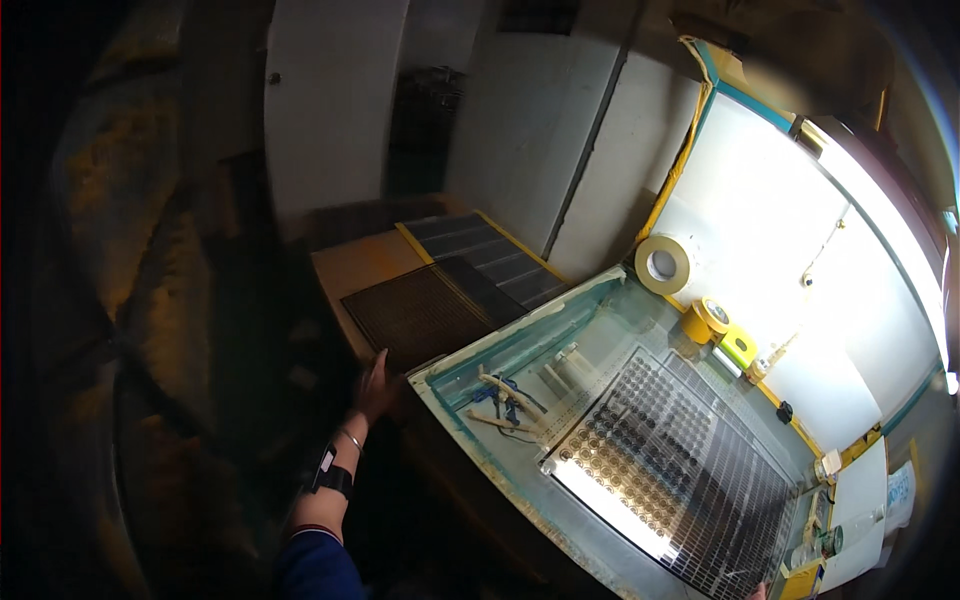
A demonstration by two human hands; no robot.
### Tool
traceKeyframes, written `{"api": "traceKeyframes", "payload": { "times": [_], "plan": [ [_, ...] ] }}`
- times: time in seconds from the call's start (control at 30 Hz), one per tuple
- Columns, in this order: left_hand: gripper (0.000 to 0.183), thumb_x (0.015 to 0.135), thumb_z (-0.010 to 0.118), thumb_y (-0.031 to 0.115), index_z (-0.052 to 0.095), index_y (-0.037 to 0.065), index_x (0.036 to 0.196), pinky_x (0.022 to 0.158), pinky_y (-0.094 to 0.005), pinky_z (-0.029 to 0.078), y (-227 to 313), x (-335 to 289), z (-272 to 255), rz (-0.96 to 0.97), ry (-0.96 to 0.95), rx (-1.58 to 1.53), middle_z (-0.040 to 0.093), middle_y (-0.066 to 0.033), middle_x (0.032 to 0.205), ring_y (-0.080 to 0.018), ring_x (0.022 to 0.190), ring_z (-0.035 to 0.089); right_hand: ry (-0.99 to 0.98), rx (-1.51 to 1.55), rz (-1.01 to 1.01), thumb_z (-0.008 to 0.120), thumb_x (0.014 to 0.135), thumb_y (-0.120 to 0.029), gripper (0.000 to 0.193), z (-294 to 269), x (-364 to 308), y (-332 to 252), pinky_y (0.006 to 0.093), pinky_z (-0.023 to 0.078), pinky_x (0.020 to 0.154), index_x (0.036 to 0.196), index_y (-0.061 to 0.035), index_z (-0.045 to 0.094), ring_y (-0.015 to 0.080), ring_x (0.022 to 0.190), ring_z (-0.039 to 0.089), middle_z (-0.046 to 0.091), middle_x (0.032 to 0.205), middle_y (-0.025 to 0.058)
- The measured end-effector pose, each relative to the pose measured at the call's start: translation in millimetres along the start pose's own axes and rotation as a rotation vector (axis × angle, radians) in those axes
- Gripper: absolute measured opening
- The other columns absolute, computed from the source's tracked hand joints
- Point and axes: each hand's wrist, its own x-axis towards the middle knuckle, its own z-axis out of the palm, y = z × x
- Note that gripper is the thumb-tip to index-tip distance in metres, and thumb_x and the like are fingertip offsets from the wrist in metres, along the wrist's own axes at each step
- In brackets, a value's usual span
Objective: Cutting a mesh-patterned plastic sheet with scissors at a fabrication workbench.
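My left hand (374,390) reaches out with its fingers stretched, beside the near corner of a brown side table (335,255). Close to its fingertips lies a dark gridded panel (415,305); the dim light hides whether they touch. Of my right hand (759,592) only a bit of fingertip shows at the bottom edge, near the lower corner of a large gridded sheet (690,460). That sheet carries rows of round dark marks and lies on the lit glass-topped worktable (500,490). What the right hand holds, if anything, is out of sight.
A tape roll (662,264), a yellow tape roll (706,319) and a yellow-green box (738,345) line the lit white backboard (780,230). Blue cords and pale sticks (508,402) show at the worktable's left. Another dark panel (480,250) lies behind. A bottle (860,522) stands at right.
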Motion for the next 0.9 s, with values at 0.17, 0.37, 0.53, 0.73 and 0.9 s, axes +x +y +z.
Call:
{"api": "traceKeyframes", "payload": {
  "times": [0.17, 0.37, 0.53, 0.73, 0.9],
  "plan": [
    [0.067, 0.075, 0.056, 0.021, 0.023, 0.013, 0.133, 0.102, -0.0445, 0.021, 2.0, 17.5, 7.3, 0.319, -0.243, 0.460, 0.021, -0.0170, 0.138, -0.0304, 0.128, 0.019, 0.026, 0.032, -0.030, 0.064, 0.072, -0.013, 0.054, 1.1, -5.5, 22.5, 0.0392, 0.035, 0.092, 0.113, 0.0033, 0.033, 0.0283, 0.100, 0.049, 0.048, 0.110, 0.0219],
    [0.052, 0.074, 0.057, 0.025, 0.040, 0.013, 0.122, 0.097, -0.0460, 0.028, -16.2, 11.5, 14.7, 0.349, -0.207, 0.545, 0.037, -0.0182, 0.127, -0.0309, 0.119, 0.035, 0.018, 0.227, 0.211, 0.055, 0.078, -0.006, 0.030, 7.2, 2.7, 6.3, 0.0423, 0.035, 0.091, 0.102, 0.0036, 0.042, 0.0296, 0.101, 0.049, 0.047, 0.111, 0.0231],
    [0.051, 0.073, 0.057, 0.032, 0.044, 0.008, 0.116, 0.093, -0.0445, 0.032, -9.1, -3.4, -3.3, 0.358, -0.322, 0.672, 0.042, -0.0214, 0.119, -0.0323, 0.114, 0.040, 0.052, 0.247, 0.246, 0.053, 0.079, -0.006, 0.028, 7.6, 1.1, -0.3, 0.0427, 0.035, 0.091, 0.103, 0.0043, 0.043, 0.0302, 0.099, 0.050, 0.047, 0.110, 0.0235],
    [0.053, 0.077, 0.051, 0.036, 0.043, 0.003, 0.117, 0.091, -0.0417, 0.035, 9.9, -26.9, -35.7, 0.388, -0.451, 0.737, 0.040, -0.0228, 0.120, -0.0314, 0.111, 0.042, 0.094, 0.272, 0.234, 0.051, 0.081, -0.009, 0.033, 9.1, 0.1, -5.3, 0.0429, 0.038, 0.088, 0.108, 0.0075, 0.041, 0.0295, 0.094, 0.052, 0.050, 0.105, 0.0231],
    [0.038, 0.077, 0.052, 0.028, 0.051, 0.004, 0.107, 0.077, -0.0402, 0.047, 16.2, -27.3, -36.6, 0.356, -0.531, 0.730, 0.055, -0.0192, 0.106, -0.0295, 0.093, 0.057, 0.120, 0.213, 0.293, 0.050, 0.082, -0.013, 0.033, 8.6, 6.1, -19.9, 0.0407, 0.039, 0.085, 0.105, 0.0084, 0.041, 0.0256, 0.084, 0.053, 0.053, 0.096, 0.0189]
  ]
}}
